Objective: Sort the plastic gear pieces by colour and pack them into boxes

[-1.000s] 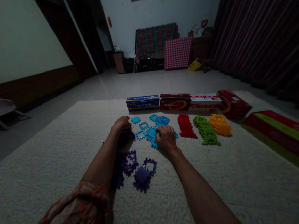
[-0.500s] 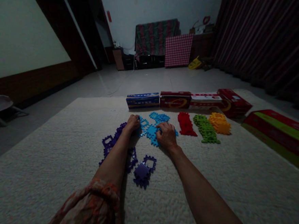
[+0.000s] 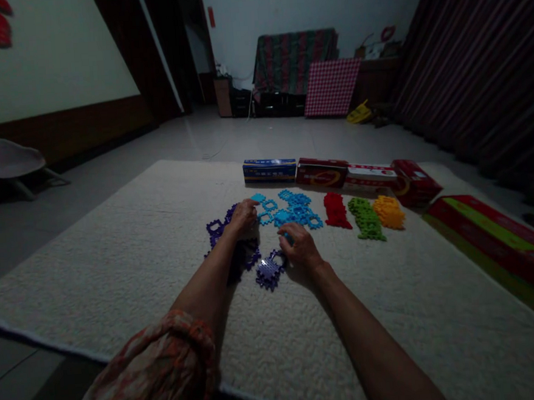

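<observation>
My left hand [image 3: 244,218] rests at the left edge of the light-blue toothed building tiles [image 3: 297,207], an index finger stretched toward a small blue tile [image 3: 258,197]. Its other fingers are partly hidden. In front of the blue group, my right hand [image 3: 301,245] has its fingers curled around a blue tile [image 3: 288,238], only a bit of which shows. Purple tiles [image 3: 214,227] lie under and beside my left forearm. A smaller purple cluster [image 3: 268,272] sits just left of my right hand.
Right of the blue tiles lie red [image 3: 335,210], green [image 3: 366,218] and yellow tiles [image 3: 389,211] in separate piles. Behind them stand a blue box [image 3: 269,172] and several red boxes [image 3: 322,173]. A long red-and-green box [image 3: 502,238] lies at the right of the pale mat [image 3: 115,253].
My right hand has drawn back toward me from the blue tiles, with a bit of blue beneath its fingers. My left hand is now beside the blue frames. The view has shifted.
</observation>
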The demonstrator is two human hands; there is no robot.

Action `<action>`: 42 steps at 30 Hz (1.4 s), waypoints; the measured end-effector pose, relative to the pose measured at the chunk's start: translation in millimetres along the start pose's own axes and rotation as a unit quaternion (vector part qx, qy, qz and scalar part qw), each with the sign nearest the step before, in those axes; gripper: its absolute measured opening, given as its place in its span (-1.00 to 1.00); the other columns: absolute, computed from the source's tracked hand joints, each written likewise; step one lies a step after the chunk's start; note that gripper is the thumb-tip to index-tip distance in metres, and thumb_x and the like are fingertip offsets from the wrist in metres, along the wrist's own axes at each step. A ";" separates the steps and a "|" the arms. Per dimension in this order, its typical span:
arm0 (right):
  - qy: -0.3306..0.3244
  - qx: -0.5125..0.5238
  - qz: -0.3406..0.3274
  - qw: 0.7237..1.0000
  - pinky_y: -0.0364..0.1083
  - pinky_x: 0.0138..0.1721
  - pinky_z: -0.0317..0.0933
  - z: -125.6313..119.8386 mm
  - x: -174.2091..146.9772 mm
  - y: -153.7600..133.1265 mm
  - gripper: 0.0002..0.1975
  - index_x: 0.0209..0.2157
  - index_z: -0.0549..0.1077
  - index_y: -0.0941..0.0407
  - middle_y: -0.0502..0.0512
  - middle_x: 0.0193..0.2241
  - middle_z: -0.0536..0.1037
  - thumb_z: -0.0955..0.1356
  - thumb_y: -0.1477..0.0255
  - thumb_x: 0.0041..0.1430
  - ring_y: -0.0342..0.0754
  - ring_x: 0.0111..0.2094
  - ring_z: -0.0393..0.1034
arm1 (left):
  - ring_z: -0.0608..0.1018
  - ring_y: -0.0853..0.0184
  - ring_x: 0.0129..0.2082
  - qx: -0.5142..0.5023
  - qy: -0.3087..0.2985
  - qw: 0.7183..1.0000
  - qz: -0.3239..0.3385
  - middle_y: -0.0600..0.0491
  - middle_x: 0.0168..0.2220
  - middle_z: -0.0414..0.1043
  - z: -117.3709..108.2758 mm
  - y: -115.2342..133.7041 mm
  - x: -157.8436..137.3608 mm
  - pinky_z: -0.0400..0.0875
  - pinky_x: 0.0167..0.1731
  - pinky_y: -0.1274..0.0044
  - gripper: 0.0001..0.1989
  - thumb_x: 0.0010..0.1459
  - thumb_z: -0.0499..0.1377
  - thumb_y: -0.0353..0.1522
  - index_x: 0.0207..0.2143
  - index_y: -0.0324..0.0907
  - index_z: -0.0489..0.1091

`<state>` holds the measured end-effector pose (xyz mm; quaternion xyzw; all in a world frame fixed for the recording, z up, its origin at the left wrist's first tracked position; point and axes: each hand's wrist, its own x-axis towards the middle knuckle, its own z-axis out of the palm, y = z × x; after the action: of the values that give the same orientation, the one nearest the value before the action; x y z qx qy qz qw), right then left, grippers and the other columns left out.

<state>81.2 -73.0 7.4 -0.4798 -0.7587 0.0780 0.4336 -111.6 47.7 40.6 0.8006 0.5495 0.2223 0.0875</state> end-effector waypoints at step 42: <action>-0.003 -0.147 0.104 0.984 0.22 0.26 0.14 -12.6 15.4 65.8 -0.54 0.13 0.46 0.21 0.37 0.21 0.43 0.19 0.53 0.25 0.21 0.27 0.21 | 0.58 0.16 0.10 -0.196 0.045 0.978 0.054 -0.17 0.05 0.58 79.6 78.4 30.2 0.42 0.19 0.32 -0.53 0.14 0.05 -0.64 0.00 -0.22 0.57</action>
<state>131.4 -29.8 -11.1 -0.6143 -0.7092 0.0111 0.3457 -0.7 53.8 8.0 0.7854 0.4550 0.3659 0.2055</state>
